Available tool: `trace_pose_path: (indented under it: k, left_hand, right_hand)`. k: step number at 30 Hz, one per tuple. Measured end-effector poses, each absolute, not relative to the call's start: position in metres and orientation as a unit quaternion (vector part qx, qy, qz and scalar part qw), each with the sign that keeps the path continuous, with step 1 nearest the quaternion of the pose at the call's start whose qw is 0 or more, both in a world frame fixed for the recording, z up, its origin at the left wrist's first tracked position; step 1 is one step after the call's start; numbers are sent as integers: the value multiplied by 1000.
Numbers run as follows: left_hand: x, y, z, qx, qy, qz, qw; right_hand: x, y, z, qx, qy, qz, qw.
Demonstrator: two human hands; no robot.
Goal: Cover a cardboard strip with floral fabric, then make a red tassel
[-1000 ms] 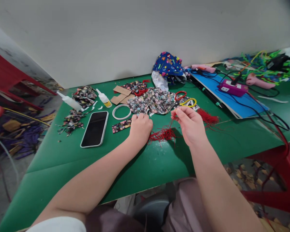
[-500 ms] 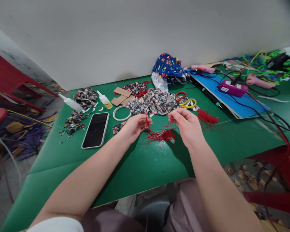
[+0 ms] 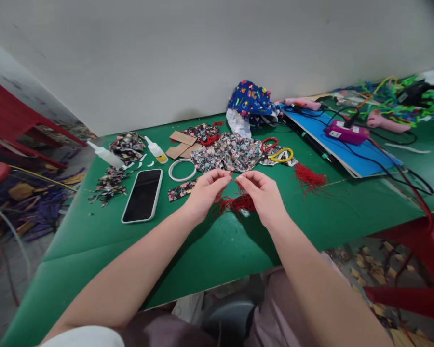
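Observation:
My left hand [image 3: 205,193] and my right hand [image 3: 263,193] meet above the green table [image 3: 202,250], fingertips almost touching. Both pinch strands of a tangle of red thread [image 3: 232,204] that lies on the table just below them. A second red tassel [image 3: 308,177] rests to the right of my right hand. Patterned floral fabric [image 3: 227,150] lies right behind my hands, with red and yellow handled scissors [image 3: 277,150] on it. A small floral strip [image 3: 181,190] sits by my left hand.
A phone [image 3: 142,194] lies face up at left, near a white ring [image 3: 181,169], two glue bottles [image 3: 156,150], cardboard pieces [image 3: 181,142] and fabric scraps [image 3: 108,183]. Blue fabric [image 3: 251,100], a blue mat [image 3: 342,147], a purple device [image 3: 347,132] with cables and glue guns sit at right.
My left hand lifted off the table and took hold of the red thread. Both hands came together over the tangle, the right one moving left.

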State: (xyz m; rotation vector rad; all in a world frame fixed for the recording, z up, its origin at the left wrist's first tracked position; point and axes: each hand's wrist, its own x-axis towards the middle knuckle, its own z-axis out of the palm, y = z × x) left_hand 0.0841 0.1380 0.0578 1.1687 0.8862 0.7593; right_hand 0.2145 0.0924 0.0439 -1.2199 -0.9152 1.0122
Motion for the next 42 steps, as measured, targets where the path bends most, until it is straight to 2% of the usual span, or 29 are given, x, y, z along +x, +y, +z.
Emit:
trace_pose_path:
  k: [9, 19, 26, 34, 42]
  left_hand:
    - [87, 135, 54, 614, 392, 367, 579]
    - [87, 135, 51, 674, 386, 371, 508]
    - [85, 132, 54, 690, 402, 378, 468]
    - [84, 133, 52, 694, 410, 391, 443]
    - [83, 132, 55, 710, 403, 377, 437]
  right_hand:
    - [206, 94, 40, -464, -296, 513, 658]
    - [207, 92, 40, -468, -319, 498, 657]
    - [211, 91, 44, -513, -386, 437, 630]
    - [212, 90, 45, -521, -412, 420, 618]
    - [222, 89, 48, -533, -483, 423, 551]
